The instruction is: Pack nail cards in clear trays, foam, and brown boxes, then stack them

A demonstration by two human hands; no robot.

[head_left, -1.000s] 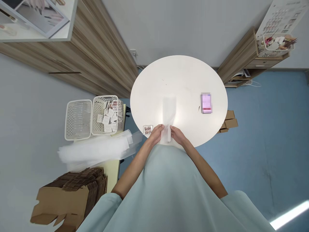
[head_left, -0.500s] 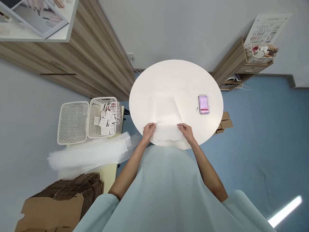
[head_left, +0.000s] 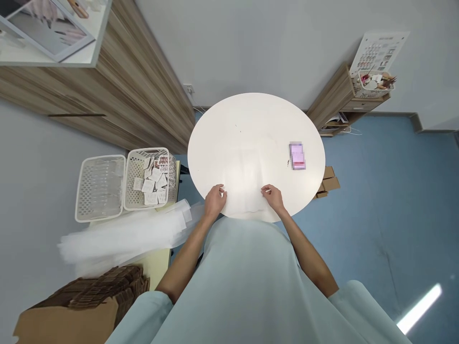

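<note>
A thin, translucent white sheet (head_left: 245, 179) lies flat on the white oval table (head_left: 211, 129), near its front edge. At the sheet's left side is my left hand (head_left: 215, 200), its thumb and forefinger apart. My right hand (head_left: 273, 197) rests by the right side, fingertips at the sheet's edge and slightly parted. Neither hand visibly grips the sheet. Its outline is faint against the tabletop. A pink and purple pack (head_left: 297, 156), blurred by pixels, lies on the table beyond my right hand.
To the left stand a white basket of small packets (head_left: 155, 180) and a basket of clear plastic pieces (head_left: 101, 188). A stack of white translucent sheets (head_left: 129, 234) and folded cardboard boxes (head_left: 71, 320) lie nearer. A wooden cabinet (head_left: 154, 95) stands behind; small cardboard boxes (head_left: 328, 181) sit at right.
The sheet, raised and bent between my hands before, now lies flat on the table. Both hands have loosened from its edges. The view has shifted slightly.
</note>
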